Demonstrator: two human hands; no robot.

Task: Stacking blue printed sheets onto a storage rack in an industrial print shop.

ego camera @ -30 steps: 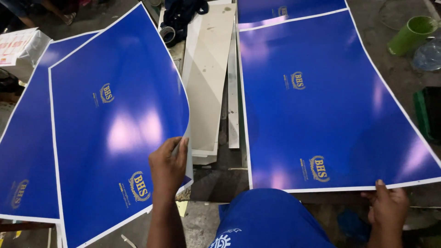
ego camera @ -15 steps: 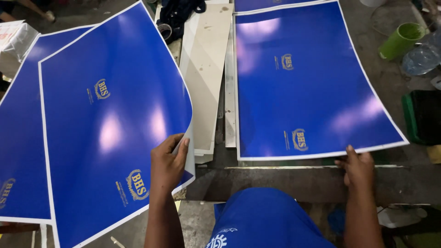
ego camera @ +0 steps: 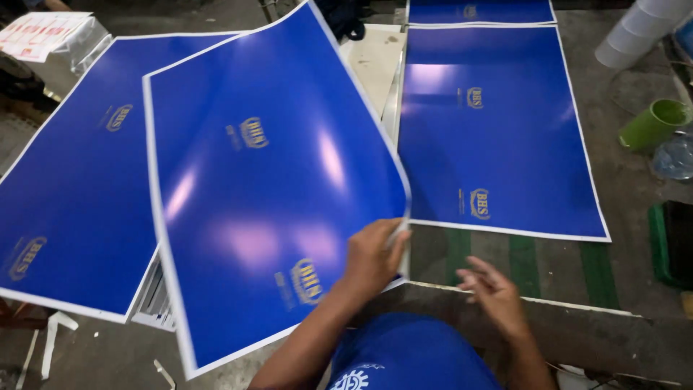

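Observation:
My left hand grips the right edge of a large glossy blue sheet with a white border and small gold emblems. The sheet is lifted and curved, its right edge bowing over the gap between the stacks. My right hand hovers with fingers apart over the green-striped table edge, just below another blue sheet lying flat on the right. A third blue sheet lies flat on the left, partly under the lifted one.
A green cup and a clear plastic container stand at the right. White rolls sit at the top right. A dark green tray is at the right edge. White boards lie between the stacks.
The left hand has lifted the blue sheet and swung it rightward over the gap. The right hand has let go of the right sheet and drawn back toward me.

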